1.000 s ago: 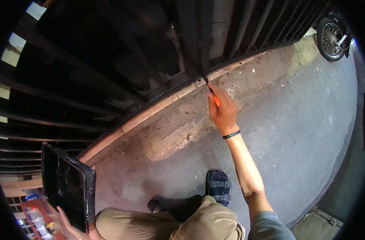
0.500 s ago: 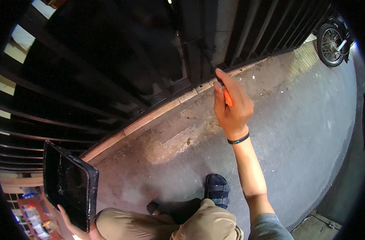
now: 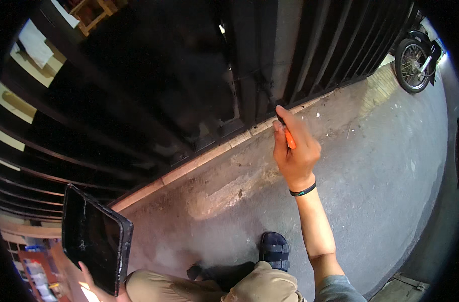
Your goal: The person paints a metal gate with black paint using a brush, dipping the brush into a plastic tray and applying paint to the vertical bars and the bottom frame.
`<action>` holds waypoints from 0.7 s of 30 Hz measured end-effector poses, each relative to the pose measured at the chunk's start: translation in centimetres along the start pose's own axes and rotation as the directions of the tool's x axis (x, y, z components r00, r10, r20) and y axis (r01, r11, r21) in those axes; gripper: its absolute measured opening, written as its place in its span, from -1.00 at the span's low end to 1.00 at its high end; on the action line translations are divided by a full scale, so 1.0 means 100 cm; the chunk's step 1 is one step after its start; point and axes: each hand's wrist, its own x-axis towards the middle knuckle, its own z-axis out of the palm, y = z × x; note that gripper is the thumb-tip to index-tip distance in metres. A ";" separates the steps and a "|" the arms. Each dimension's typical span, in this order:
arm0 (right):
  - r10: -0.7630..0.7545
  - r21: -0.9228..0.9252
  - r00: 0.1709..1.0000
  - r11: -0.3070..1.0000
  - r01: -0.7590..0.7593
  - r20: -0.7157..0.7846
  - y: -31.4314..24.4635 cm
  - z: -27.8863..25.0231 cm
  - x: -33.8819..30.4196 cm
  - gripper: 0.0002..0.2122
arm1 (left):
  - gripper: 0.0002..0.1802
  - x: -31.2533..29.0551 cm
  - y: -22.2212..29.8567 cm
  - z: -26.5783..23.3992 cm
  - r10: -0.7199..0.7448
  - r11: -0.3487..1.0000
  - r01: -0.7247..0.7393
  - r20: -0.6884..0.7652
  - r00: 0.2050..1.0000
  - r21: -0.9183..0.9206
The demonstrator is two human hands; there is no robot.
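Clamped on one orange-handled tool [image 3: 289, 139], the right hand [image 3: 298, 152] has its grip drawn together just in front of the gate [image 3: 245, 98], while the left hand [image 3: 86, 280] grips the near end of one tilted black tray [image 3: 124, 251], near the gate's left part; its fingers beneath are hidden. Compared with a second ago, the tool's far end has shifted from the gate's foot to higher up its dark face, so the work in hand now lies above the lower edge; whether the tip touches is too dark to tell. Counted: two hands, one tool, one tray, one gate, one wristband [image 3: 303, 191], one spoked wheel [image 3: 414, 66] beyond the gate's right end, and one plainly visible sandal [image 3: 275, 250] back from the gate.
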 end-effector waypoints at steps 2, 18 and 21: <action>-0.091 -0.017 0.995 0.996 0.091 -0.046 -0.001 -0.006 0.016 -0.69 | 0.00 -0.003 -0.004 0.008 -0.035 0.998 0.035 0.007 0.999 -0.056; -0.111 -0.020 0.991 0.994 0.110 -0.071 -0.007 -0.015 0.060 -0.75 | -0.30 0.045 -0.008 0.005 -0.536 -0.069 0.568 0.510 0.672 -0.820; -0.122 0.005 0.979 0.992 0.124 -0.162 -0.023 -0.022 0.079 -0.76 | -0.30 0.043 -0.004 0.003 -0.524 -0.084 0.563 0.517 0.677 -0.822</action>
